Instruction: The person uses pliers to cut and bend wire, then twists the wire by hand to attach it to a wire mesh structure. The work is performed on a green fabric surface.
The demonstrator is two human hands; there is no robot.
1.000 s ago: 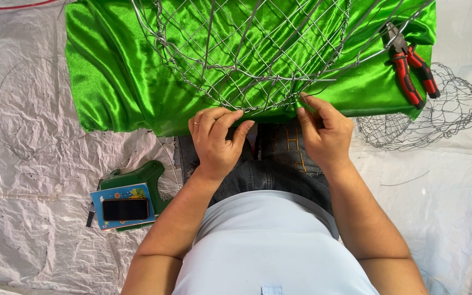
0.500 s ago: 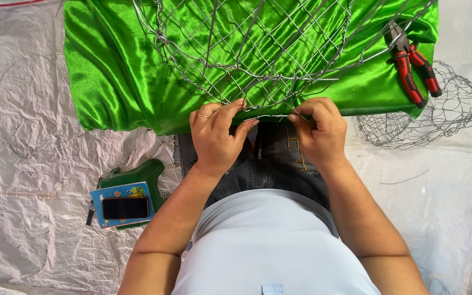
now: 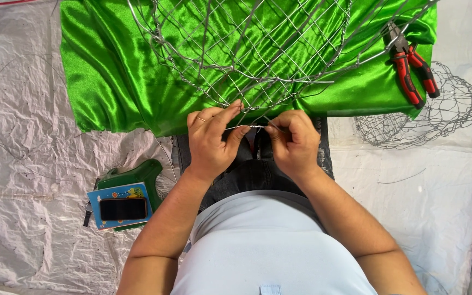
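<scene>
**Both hands on the wire at the edge of the mesh frame**

I sit on the floor with my knees under the near edge of a bright green satin cloth (image 3: 110, 82). On it rests a rounded wire mesh frame (image 3: 258, 49), its lower rim curving down towards me. My left hand (image 3: 211, 139) is closed in a pinch, thumb and forefinger pressed on a thin straight piece of wire (image 3: 247, 127) just below that rim, and my forefinger tip touches the mesh itself. A ring shows on one finger of that hand. My right hand (image 3: 293, 142) is curled shut as well, its fingertips gripping the other end of the same wire, so the short length runs level between my two hands, right above my dark jeans (image 3: 252, 175).

A pair of red-handled pliers (image 3: 411, 68) lies on the cloth at the far right, well apart from my hands. Beside the cloth, on the pale plastic sheeting (image 3: 28, 218) that covers the floor, sits a second, smaller piece of wire netting (image 3: 438, 114). To my left, near my elbow, a dark phone (image 3: 123, 208) lies on a blue booklet (image 3: 110, 196), which rests on a dark green plastic thing (image 3: 140, 173).
</scene>
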